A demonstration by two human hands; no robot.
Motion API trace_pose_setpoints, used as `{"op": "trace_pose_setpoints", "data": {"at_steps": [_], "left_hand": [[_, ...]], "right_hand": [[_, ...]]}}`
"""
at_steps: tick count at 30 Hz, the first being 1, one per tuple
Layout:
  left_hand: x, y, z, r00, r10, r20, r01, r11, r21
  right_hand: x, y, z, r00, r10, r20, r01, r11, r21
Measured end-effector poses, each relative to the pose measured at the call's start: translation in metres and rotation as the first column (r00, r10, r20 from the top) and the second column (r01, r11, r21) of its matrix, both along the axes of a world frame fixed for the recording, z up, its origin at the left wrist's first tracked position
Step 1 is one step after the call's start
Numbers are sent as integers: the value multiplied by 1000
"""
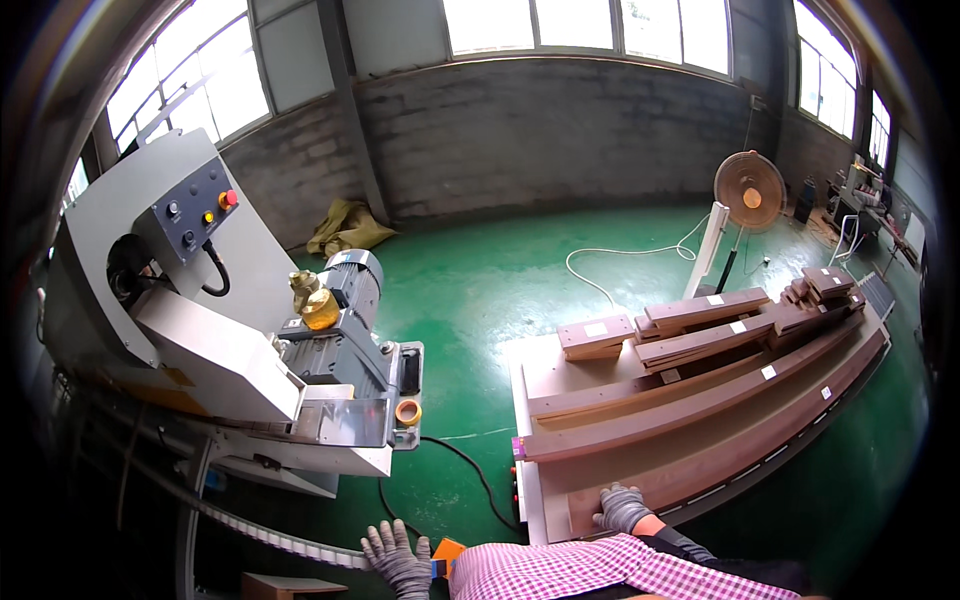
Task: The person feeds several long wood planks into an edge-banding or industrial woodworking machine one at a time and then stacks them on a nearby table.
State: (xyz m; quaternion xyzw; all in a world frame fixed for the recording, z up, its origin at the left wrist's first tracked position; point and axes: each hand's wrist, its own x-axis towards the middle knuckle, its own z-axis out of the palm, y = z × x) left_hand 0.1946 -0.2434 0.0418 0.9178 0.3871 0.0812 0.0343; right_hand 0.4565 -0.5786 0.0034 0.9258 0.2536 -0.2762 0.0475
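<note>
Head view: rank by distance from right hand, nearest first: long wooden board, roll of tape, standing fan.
From the right hand:
1. Long wooden board: directly under the hand, touching.
2. Roll of tape: to the left, on the machine's edge.
3. Standing fan: far back right, on the green floor.

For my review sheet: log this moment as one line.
left hand: gloved, open, beside orange tool | right hand: flat on long brown board | grey machine at left

A glossy green painted floor [520,270] runs to a grey concrete-block wall [540,130] under bright daylit windows [585,25]. A round pedestal fan [748,190] and a crumpled olive tarpaulin [345,228] sit near that wall.
</note>
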Motion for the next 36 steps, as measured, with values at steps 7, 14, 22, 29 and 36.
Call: {"op": "trace_pose_setpoints", "data": {"at_steps": [7,14,22,29,36], "left_hand": [[-35,118,-16,903,408,137,-420,905,71],[-32,113,-10,901,428,68,-431,902,27],[-7,36,-15,979,135,154,-137,991,2],[-44,141,-19,921,372,112,-378,925,39],[-33,97,-16,950,286,126,-290,957,16]], "right_hand": [[7,-6,-3,999,14,-34,-16,999,-35],[4,1,-2,1000,-15,-5,15,1000,-7],[3,-9,-4,1000,20,13,-20,999,33],[8,-8,1,999,48,19,-48,998,36],[5,0,5,999,42,-10,-42,999,-30]]}}
